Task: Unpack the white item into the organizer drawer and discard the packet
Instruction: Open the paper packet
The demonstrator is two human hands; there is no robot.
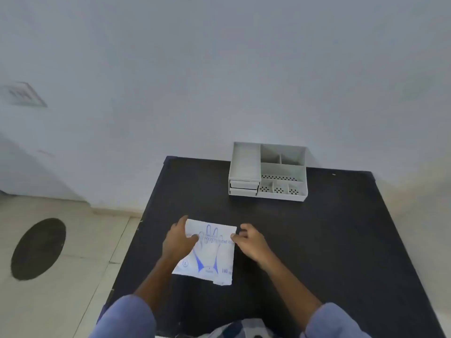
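Head view, looking forward and down over a black worktop (317,240) that stands against a pale wall (219,69). A flat white packet (210,252), printed in blue with the outline of a glove, partly legible lettering, a circled "L" and the figure "100", lies on the near half of the worktop, its lower right corner crumpled. The left hand (177,241) rests on the packet's left edge, thumb across the upper left part of the print and fingers curled behind the upper corner, pinching that side. The right hand (249,241) meets the packet's right edge at mid-height, fingers curled and narrow, the fingertips closed on the edge; how firm that grip is cannot be told. Both forearms are bare, with blue sleeves (127,318) pushed up near the bottom of the frame. A light grey organizer (268,172) sits at the far edge of the worktop, well apart from the packet and touching or just off the wall. Its left part carries an open top tray above two shallow drawers (244,187), both pushed in. Its right part is divided into open compartments, the front ones with perforated floors. The contents of the packet cannot be seen. To the left of the worktop lies a tiled floor (73,240) bearing a dark oval patch (37,248).
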